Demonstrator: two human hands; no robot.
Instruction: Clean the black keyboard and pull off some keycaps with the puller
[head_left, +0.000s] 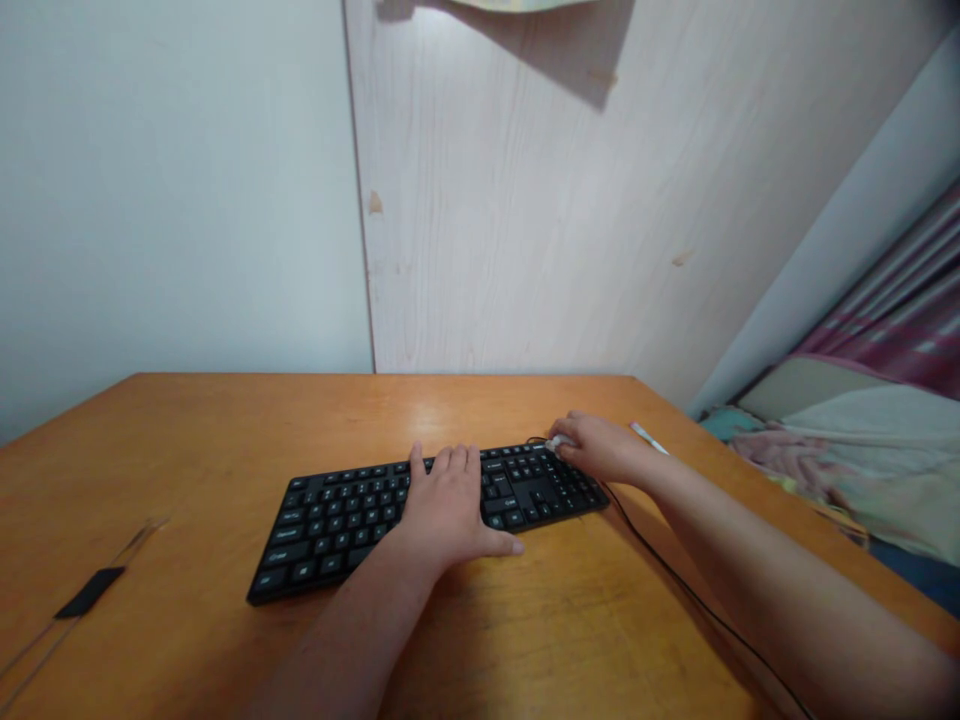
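Observation:
A black keyboard (337, 520) lies slightly slanted on the wooden table. My left hand (446, 505) rests on its middle keys, fingers stretched forward and the thumb spread out past the front edge. At the far right corner of the keyboard, my right hand (600, 447) is closed, its fingers pinching a small white wad (556, 442) against the top edge above the number keys. Whether the wad is tissue or cloth I cannot tell. A thin black cable (690, 590) runs from near the keyboard's right end under my right forearm.
A flat black piece with thin cords (90, 592) lies on the table (225, 425) at the left. Behind my right hand is a slim white stick-like item (648, 437). A wall stands behind the table; bedding (877, 430) is at the right.

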